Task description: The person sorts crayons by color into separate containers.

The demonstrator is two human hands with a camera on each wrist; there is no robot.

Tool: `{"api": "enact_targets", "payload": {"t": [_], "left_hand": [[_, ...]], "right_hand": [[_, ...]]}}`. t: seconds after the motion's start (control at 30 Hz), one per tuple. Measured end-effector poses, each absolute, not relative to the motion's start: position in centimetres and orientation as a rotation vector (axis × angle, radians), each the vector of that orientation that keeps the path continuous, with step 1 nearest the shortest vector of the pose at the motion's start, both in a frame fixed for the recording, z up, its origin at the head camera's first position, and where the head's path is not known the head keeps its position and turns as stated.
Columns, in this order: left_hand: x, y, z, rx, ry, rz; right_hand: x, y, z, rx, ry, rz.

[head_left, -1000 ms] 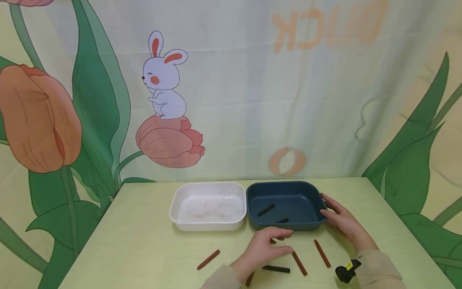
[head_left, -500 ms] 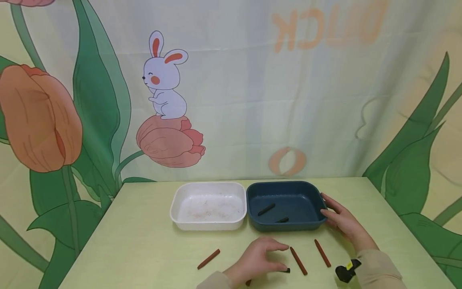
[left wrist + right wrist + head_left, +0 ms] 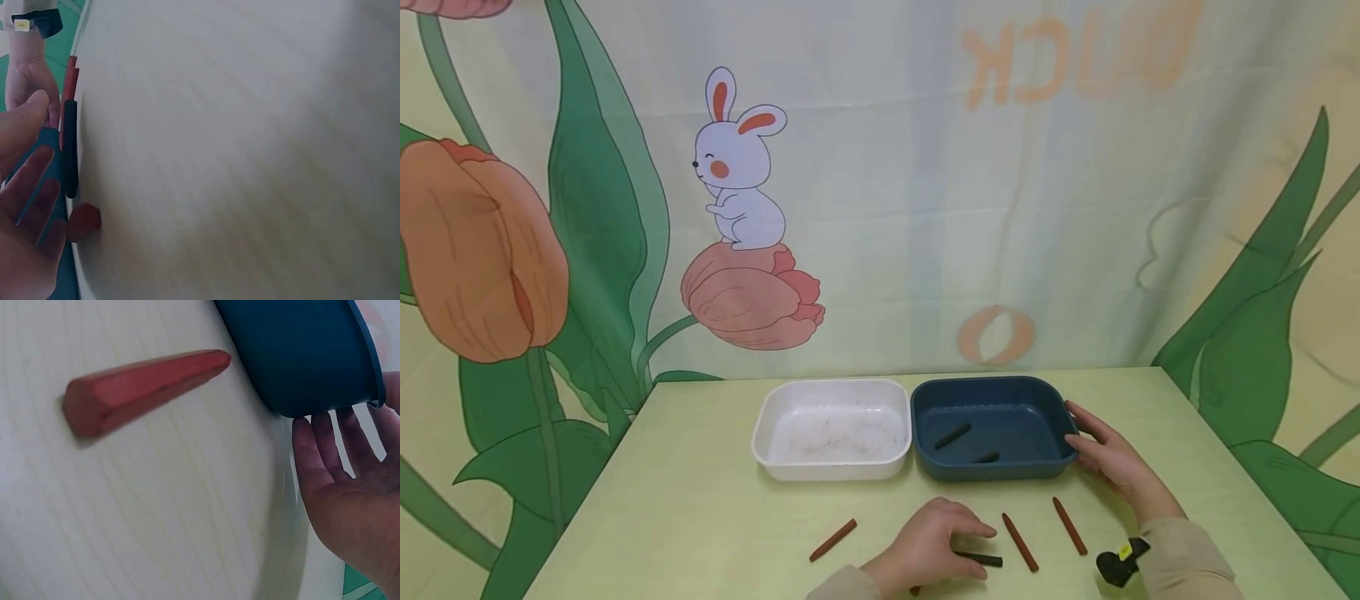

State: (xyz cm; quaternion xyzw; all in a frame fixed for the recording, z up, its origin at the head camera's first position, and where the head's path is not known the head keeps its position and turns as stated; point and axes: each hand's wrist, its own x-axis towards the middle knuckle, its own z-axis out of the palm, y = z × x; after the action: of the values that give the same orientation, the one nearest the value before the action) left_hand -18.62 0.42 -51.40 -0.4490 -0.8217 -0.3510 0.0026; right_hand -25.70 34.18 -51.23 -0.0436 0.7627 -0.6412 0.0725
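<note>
A black crayon (image 3: 988,561) lies on the table between the thumb and fingers of my left hand (image 3: 928,542). In the left wrist view these fingers (image 3: 39,200) stand apart from the thumb, holding nothing. My right hand (image 3: 1116,467) holds the right end of a dark blue tray (image 3: 1000,471), thumb at the rim and fingertips against the outer wall. Inside that tray lie two black crayons (image 3: 953,435). Two red-brown crayons (image 3: 1020,542) (image 3: 1070,526) rest between the hands. The end of another red-brown crayon (image 3: 84,222) shows near the left hand, mostly hidden in the head view.
A white tray (image 3: 831,471) with smudges inside stands beside the blue one. One more red-brown crayon (image 3: 832,540) lies in front of it. A printed curtain (image 3: 887,208) hangs behind the table (image 3: 685,500).
My left hand has moved down and slightly left, from in front of the blue tray to around the black crayon. The right hand and both trays have stayed in place.
</note>
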Motion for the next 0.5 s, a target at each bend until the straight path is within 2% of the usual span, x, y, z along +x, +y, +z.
{"api": "enact_targets", "payload": {"t": [0.5], "left_hand": [[-19.30, 0.64, -52.05, -1.399, -2.681, -0.938]], "right_hand": [[-25.73, 34.25, -51.13, -0.114, 2.297, -1.915]]}}
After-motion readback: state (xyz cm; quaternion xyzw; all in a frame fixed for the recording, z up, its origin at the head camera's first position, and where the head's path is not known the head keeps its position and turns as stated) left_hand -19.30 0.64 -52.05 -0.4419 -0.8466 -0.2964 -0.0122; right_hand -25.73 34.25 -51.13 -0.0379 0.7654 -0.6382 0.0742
